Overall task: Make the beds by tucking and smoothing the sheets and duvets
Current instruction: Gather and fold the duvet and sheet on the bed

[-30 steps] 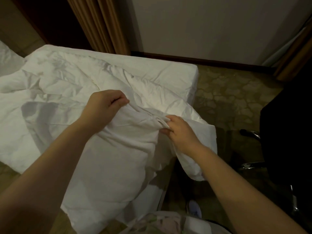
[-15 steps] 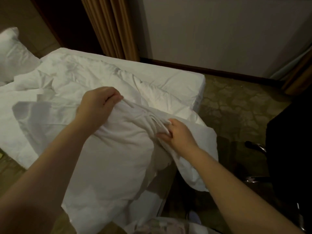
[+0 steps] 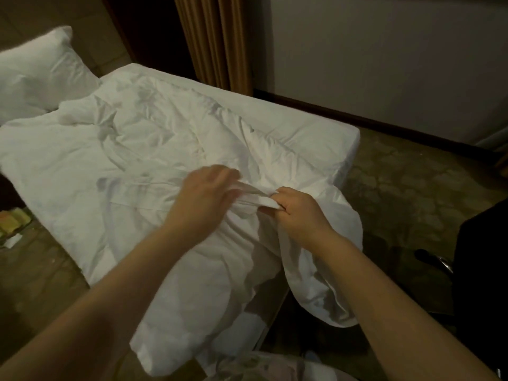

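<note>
On the bed (image 3: 316, 133), the white duvet (image 3: 132, 166) is lying crumpled across the sheet, its near corner hanging off the foot end toward the carpet (image 3: 406, 193). The right hand (image 3: 301, 215) is gripping a bunched fold of the duvet's edge, fingers curled tight round the cloth. The left hand (image 3: 204, 196), blurred, is resting on the same fold just beside it, its fingers looking stretched out rather than curled. A pillow (image 3: 38, 75) is sitting at the head end, and a curtain (image 3: 214, 42) is hanging behind the bed
</note>
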`<state>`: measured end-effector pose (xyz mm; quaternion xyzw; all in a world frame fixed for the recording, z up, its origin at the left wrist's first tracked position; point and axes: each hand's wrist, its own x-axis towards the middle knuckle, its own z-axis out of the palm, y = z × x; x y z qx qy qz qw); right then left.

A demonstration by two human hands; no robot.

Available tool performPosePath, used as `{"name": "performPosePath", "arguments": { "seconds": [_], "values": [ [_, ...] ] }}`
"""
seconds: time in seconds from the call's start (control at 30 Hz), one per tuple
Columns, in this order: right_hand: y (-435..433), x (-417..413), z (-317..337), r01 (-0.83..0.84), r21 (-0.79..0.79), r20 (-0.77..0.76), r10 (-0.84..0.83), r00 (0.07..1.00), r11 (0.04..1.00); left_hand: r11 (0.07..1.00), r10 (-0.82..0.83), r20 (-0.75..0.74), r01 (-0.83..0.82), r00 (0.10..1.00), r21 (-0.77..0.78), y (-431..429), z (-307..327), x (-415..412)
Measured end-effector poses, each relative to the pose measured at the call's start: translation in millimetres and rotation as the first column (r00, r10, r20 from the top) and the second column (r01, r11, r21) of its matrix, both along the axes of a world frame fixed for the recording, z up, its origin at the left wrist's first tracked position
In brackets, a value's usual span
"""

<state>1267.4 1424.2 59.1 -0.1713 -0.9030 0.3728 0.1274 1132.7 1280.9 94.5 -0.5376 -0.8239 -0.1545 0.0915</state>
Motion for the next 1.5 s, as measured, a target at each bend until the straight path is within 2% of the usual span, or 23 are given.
{"name": "performPosePath", "arguments": {
  "seconds": [0.1,0.27,0.43,0.57,0.7,0.77,0.8,0.87,0.93,1.0,1.1,1.17,1.23,1.37,1.5],
  "values": [
    [4,1,7,-0.033,0.033,0.024,0.032,0.999,0.999,0.985,-0.128,-0.036,0.122,0.991,-0.122,14,-7,21],
    [16,15,0,-0.056,0.024,0.079,0.054,0.995,0.998,0.936,-0.224,0.052,0.229,0.973,-0.268,27,-5,13],
    [26,26,-9,-0.103,0.002,0.080,0.103,0.992,0.995,0.927,-0.211,0.105,0.233,0.972,-0.295,34,-8,12],
    [31,31,-12,-0.091,-0.043,0.042,0.093,0.995,0.995,0.915,-0.168,0.044,0.172,0.985,-0.366,36,-8,19],
    [34,29,-18,-0.097,-0.085,0.022,0.099,0.995,0.992,0.885,-0.263,-0.056,0.217,0.963,-0.412,36,-8,24],
    [37,28,-17,-0.123,-0.111,0.009,0.125,0.992,0.986,0.896,-0.164,-0.049,0.128,0.985,-0.425,37,-7,26],
    [40,29,-16,-0.147,-0.137,0.005,0.149,0.989,0.980,0.889,-0.125,-0.051,0.089,0.991,-0.448,35,-7,26],
    [44,31,-12,-0.196,-0.244,-0.001,0.201,0.980,0.950,0.879,-0.171,0.026,0.165,0.985,-0.447,32,0,28],
    [46,34,-6,-0.208,-0.329,-0.020,0.213,0.977,0.921,0.885,-0.202,0.018,0.190,0.979,-0.426,28,-1,25],
    [49,33,-4,-0.181,-0.265,-0.020,0.183,0.983,0.947,0.881,-0.215,0.037,0.210,0.976,-0.424,27,0,21],
    [48,30,-7,-0.119,0.006,0.027,0.119,0.993,0.993,0.868,-0.214,0.061,0.218,0.975,-0.446,29,1,27],
    [45,30,-12,-0.054,0.137,-0.127,0.072,0.989,0.989,0.883,-0.214,0.060,0.220,0.975,-0.415,33,1,31],
    [41,30,-16,-0.021,0.176,-0.245,0.065,0.967,0.984,0.884,-0.150,0.060,0.161,0.987,-0.439,37,3,33],
    [40,32,-22,-0.095,0.234,-0.268,0.158,0.950,0.968,0.870,-0.135,0.044,0.140,0.990,-0.473,39,5,31],
    [41,33,-23,-0.087,0.327,-0.285,0.186,0.940,0.941,0.864,-0.136,0.057,0.146,0.989,-0.481,38,5,33]
  ]
}}
